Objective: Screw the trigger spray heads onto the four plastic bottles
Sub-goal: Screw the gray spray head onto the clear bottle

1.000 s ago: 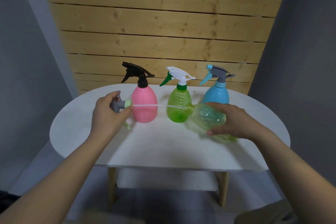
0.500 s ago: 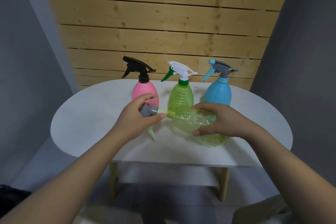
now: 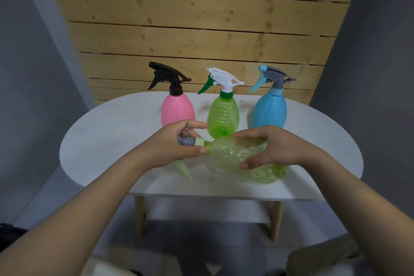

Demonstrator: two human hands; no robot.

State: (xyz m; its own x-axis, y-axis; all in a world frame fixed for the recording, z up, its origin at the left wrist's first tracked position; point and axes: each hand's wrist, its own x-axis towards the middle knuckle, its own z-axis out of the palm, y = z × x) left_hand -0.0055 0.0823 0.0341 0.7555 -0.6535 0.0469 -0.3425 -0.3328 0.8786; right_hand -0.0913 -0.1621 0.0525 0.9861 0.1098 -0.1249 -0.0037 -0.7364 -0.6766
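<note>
A pale green transparent bottle [image 3: 230, 154] lies on its side above the white table [image 3: 107, 132], neck pointing left. My right hand [image 3: 273, 145] grips its body. My left hand [image 3: 172, 148] holds a grey trigger spray head [image 3: 188, 141] with a light green collar pressed against the bottle's neck; its green trigger lever [image 3: 183, 169] hangs down. Behind stand three upright bottles with heads on: a pink bottle [image 3: 177, 110] with a black head, a bright green bottle [image 3: 223, 116] with a white head, and a blue bottle [image 3: 268, 112] with a grey head.
The round table stands on wooden legs [image 3: 140, 215] before a wooden slat wall [image 3: 201, 29]. Grey walls flank both sides. The three standing bottles form a row just behind my hands.
My left hand has brought the spray head rightward, sliding its tube into the bottle until the collar meets the neck. The view has tilted down and closer.
</note>
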